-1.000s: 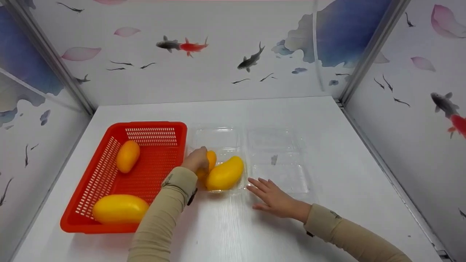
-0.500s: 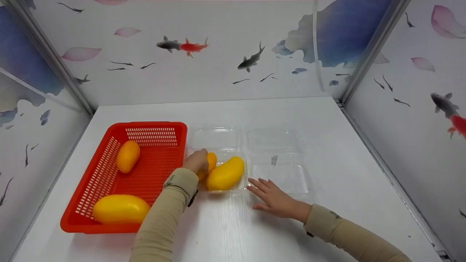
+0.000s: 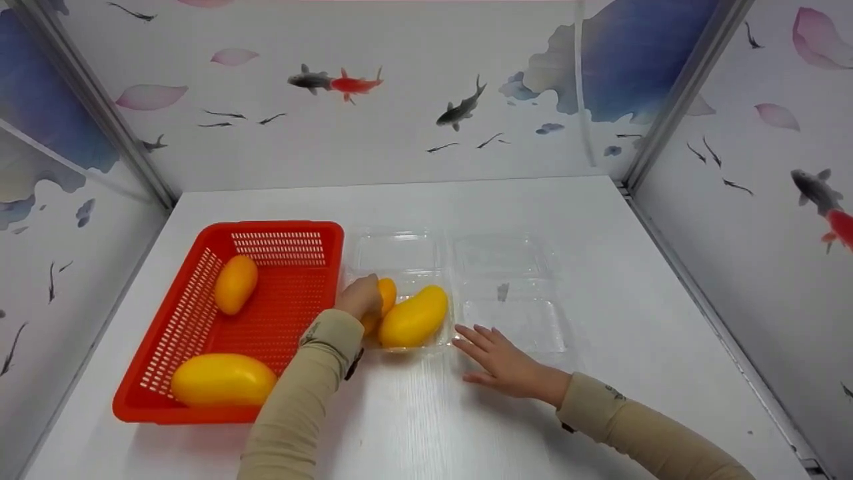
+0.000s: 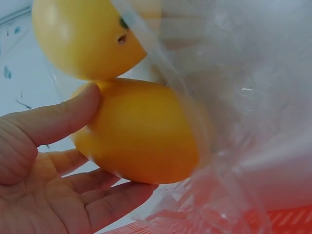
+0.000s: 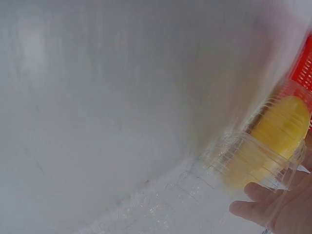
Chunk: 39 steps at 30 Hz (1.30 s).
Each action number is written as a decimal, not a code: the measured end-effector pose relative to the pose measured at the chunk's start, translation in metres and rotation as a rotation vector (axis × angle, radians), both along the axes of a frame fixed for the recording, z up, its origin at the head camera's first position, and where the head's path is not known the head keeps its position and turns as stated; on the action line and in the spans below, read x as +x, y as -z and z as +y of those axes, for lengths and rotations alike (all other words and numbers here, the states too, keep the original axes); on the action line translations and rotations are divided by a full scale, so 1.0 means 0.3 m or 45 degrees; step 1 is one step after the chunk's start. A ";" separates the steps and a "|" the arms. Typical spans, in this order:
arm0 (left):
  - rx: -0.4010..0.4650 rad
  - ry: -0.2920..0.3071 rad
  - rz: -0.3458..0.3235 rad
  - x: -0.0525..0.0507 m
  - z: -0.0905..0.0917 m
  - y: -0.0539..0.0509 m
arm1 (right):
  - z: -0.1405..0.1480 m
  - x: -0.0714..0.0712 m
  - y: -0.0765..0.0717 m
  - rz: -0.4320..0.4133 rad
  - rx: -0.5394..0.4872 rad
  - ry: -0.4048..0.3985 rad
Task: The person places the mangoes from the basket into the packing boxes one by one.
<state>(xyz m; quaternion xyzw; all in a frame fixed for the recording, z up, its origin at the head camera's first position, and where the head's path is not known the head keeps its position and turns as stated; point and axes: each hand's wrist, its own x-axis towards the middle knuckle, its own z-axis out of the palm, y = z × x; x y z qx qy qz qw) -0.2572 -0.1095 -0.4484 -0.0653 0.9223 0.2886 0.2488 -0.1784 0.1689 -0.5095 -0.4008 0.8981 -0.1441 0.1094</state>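
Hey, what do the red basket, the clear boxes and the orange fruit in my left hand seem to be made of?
Basket: likely plastic with a satin finish, judging by its even colour and regular moulded slots.
Clear boxes: probably thin, glossy plastic; they are see-through, with bright glints.
Fruit: smooth with a soft sheen; real skin or a moulded imitation, I can't tell.

You have one red plastic basket [image 3: 286,293] with two mangoes [image 3: 235,285] inside. Right of the basket you have two clear clamshell containers [image 3: 398,253]; the one nearer the basket holds two more mangoes [image 3: 413,317], so you count four. Your two hands, one left hand [image 3: 360,297] and one right hand [image 3: 503,363], make up the rest.
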 end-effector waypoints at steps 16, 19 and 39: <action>0.019 -0.165 0.349 0.213 0.090 0.001 | -0.003 -0.001 0.005 0.008 -0.016 0.024; -0.030 -0.158 0.454 0.269 0.100 0.057 | -0.003 0.001 0.003 -0.004 -0.020 0.030; -0.238 -0.244 0.533 0.346 0.023 0.144 | -0.014 -0.016 -0.069 -0.012 0.055 -0.051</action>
